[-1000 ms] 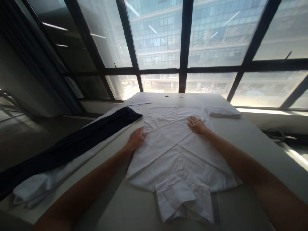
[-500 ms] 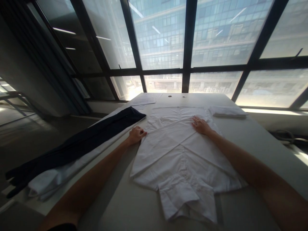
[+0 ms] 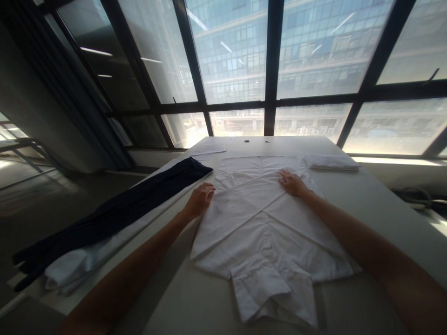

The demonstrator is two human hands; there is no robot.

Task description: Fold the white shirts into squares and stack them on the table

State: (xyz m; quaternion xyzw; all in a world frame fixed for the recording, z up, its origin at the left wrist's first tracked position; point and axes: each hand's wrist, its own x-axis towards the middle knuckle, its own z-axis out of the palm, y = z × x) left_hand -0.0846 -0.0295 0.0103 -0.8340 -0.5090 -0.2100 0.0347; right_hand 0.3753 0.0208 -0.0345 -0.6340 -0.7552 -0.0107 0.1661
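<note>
— Starting with the biggest thing: what carries everything?
— A long, pale, flat counter running up to a wall of dark-framed windows.

— And on it?
— A white cotton shirt lies spread flat in the middle, sleeves folded inward so they cross over the body, collar end nearest the camera. Along the counter's left edge stretches a long dark navy garment, lying partly over a rumpled white cloth at its near end.

— Anything smaller?
— A folded white cloth sits at the far right, just beside the shirt's far edge, and white paper sheets lie at the far left.

— The hands?
— The left hand rests at the shirt's left edge, fingers curled down onto the fabric; I cannot tell whether it pinches the cloth. The right hand lies flat and unclenched, palm down on the shirt's far part, gripping nothing.
</note>
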